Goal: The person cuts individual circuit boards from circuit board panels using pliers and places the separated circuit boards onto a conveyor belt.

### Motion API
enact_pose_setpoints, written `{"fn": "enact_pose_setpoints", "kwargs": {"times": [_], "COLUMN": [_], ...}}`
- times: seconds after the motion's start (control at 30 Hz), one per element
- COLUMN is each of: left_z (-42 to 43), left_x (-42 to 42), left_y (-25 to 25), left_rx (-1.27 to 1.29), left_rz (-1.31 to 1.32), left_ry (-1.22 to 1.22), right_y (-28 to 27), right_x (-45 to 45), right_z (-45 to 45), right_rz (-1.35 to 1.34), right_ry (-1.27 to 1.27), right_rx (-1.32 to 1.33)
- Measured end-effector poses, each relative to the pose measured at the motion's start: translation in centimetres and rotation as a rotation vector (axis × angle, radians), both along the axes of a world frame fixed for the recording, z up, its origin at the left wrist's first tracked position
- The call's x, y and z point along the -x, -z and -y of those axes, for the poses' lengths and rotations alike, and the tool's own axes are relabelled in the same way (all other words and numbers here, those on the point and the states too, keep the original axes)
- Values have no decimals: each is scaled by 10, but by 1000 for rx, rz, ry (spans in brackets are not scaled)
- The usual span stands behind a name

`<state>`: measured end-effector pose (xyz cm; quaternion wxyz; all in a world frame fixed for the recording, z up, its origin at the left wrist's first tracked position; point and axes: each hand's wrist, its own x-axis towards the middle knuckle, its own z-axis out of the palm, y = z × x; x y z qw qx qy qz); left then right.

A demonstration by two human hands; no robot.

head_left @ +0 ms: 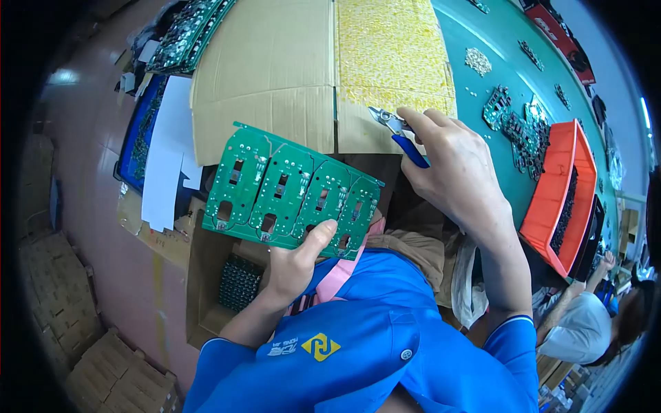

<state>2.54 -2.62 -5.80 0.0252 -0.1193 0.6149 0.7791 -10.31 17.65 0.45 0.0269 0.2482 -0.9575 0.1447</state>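
Gripping the near edge of a green circuit panel [292, 196], the left hand [296, 265] presses its thumb flat on the panel's face, the other fingers hidden beneath. The right hand [451, 155] curls closed around blue-handled cutters [406, 146], index finger and thumb on opposite sides; whether the cutters' blades are parted I cannot tell. Taking the cardboard sheet [265, 76] as landmark, the panel is tilted at its near left edge, and the cutters are over its near right corner, well apart from the panel. Yellow material [392, 48] covers most of the cardboard's right half. To the cardboard's right runs a green bench top [458, 20] with a heap of small pale pieces [478, 62], a cluster of loose boards [525, 141] and, farther right, a red bin [544, 199] holding dark parts [564, 213]. Left of the cardboard are a white sheet [165, 144] and stacked boards [189, 38]. Below its near left side, an open box [203, 282] contains more boards [239, 282].
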Motion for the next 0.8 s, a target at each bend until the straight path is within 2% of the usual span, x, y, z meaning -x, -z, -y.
{"fn": "enact_pose_setpoints", "kwargs": {"times": [0.17, 0.8], "left_z": [6, 23], "left_x": [6, 15], "left_y": [7, 14], "left_rx": [-1, -128], "left_rz": [-48, -52], "left_ry": [0, 16], "right_y": [-4, -7], "right_x": [9, 20], "right_z": [7, 26], "right_rz": [81, 101], "right_ry": [43, 51], "right_rx": [-175, -278]}}
